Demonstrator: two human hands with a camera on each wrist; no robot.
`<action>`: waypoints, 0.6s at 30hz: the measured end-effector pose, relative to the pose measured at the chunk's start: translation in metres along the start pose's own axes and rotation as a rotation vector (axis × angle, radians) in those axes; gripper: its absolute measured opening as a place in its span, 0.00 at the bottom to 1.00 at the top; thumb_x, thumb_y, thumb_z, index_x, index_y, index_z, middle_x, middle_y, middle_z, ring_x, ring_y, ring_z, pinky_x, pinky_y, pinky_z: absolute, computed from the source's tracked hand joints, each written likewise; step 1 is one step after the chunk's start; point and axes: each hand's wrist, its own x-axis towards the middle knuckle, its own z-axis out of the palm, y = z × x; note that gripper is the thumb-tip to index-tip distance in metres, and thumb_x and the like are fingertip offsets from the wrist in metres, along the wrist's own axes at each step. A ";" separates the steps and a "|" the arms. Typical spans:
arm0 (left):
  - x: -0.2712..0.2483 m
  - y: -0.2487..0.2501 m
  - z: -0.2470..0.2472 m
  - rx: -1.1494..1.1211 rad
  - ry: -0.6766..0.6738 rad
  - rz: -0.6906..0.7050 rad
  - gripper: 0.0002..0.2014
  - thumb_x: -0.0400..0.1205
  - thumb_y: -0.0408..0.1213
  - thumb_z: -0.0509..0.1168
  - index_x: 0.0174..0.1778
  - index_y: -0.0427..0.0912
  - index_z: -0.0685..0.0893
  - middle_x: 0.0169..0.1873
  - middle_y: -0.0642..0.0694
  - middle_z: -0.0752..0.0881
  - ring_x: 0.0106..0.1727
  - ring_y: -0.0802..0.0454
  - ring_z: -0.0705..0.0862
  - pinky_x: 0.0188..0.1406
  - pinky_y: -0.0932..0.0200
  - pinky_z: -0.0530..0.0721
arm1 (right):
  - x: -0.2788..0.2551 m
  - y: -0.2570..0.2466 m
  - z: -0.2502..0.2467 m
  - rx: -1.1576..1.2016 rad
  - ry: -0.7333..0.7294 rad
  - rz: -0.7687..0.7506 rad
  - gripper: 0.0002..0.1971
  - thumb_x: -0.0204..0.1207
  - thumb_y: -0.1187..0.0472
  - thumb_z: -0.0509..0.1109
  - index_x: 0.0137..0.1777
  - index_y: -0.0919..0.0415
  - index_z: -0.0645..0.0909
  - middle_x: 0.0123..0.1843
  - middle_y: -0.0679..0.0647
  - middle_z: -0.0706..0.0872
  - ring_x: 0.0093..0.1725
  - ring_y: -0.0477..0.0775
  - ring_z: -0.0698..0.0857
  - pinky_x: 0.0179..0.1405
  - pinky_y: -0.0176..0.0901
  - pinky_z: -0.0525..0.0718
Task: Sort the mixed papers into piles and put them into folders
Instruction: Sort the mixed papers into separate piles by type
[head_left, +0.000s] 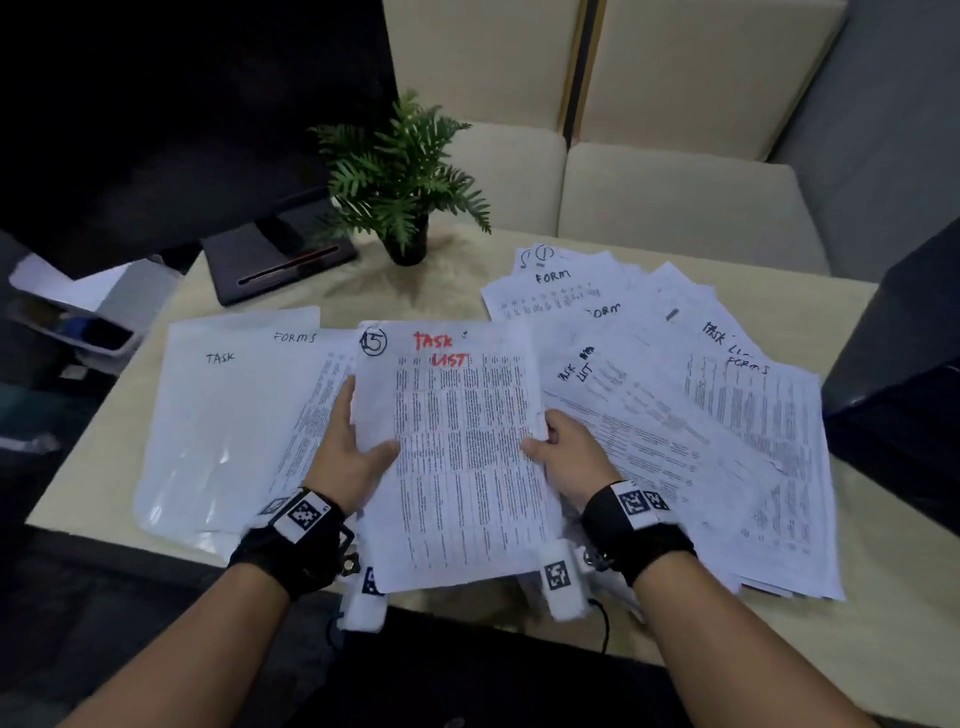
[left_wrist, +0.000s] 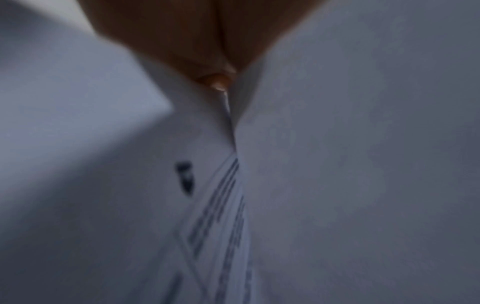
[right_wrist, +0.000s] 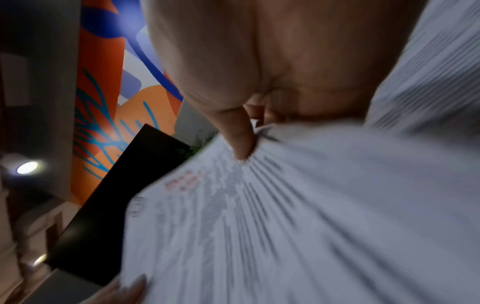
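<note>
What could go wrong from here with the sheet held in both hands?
1. The left hand and right hand pinch only the side edges of the TASK LIST sheet; paper bunches at the right thumb, so it may crease or tear.
2. The TASK folder and FORMS folder overlap, so misfiling seems possible.
3. The fanned pile lies just beside the right hand and could get dragged.

Head cam: high, faces fwd/down over surface (head_left: 88, 457). L wrist cam: v. close on paper (left_wrist: 363, 164), blurred. R wrist cam: close along right hand (right_wrist: 285, 61); shares red-titled sheet (head_left: 457, 467) w/ head view.
</note>
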 end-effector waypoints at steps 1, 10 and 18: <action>0.002 -0.006 -0.012 0.017 -0.008 -0.042 0.46 0.79 0.27 0.69 0.83 0.57 0.48 0.75 0.46 0.74 0.70 0.49 0.78 0.68 0.43 0.78 | 0.002 -0.008 0.011 0.007 0.015 -0.015 0.04 0.80 0.62 0.69 0.53 0.59 0.81 0.51 0.56 0.89 0.53 0.62 0.88 0.57 0.59 0.85; 0.026 -0.045 -0.166 0.479 0.149 -0.083 0.40 0.80 0.19 0.57 0.83 0.57 0.53 0.81 0.52 0.62 0.77 0.45 0.69 0.65 0.65 0.64 | 0.020 -0.064 0.161 -0.545 -0.078 -0.042 0.25 0.79 0.47 0.67 0.75 0.53 0.71 0.70 0.56 0.75 0.68 0.59 0.75 0.63 0.46 0.74; 0.065 -0.071 -0.283 0.563 0.189 -0.198 0.40 0.76 0.19 0.57 0.80 0.60 0.62 0.68 0.36 0.79 0.52 0.39 0.81 0.50 0.53 0.79 | 0.019 -0.053 0.211 -0.937 -0.064 -0.026 0.40 0.74 0.46 0.73 0.82 0.45 0.58 0.86 0.57 0.49 0.80 0.64 0.56 0.77 0.62 0.60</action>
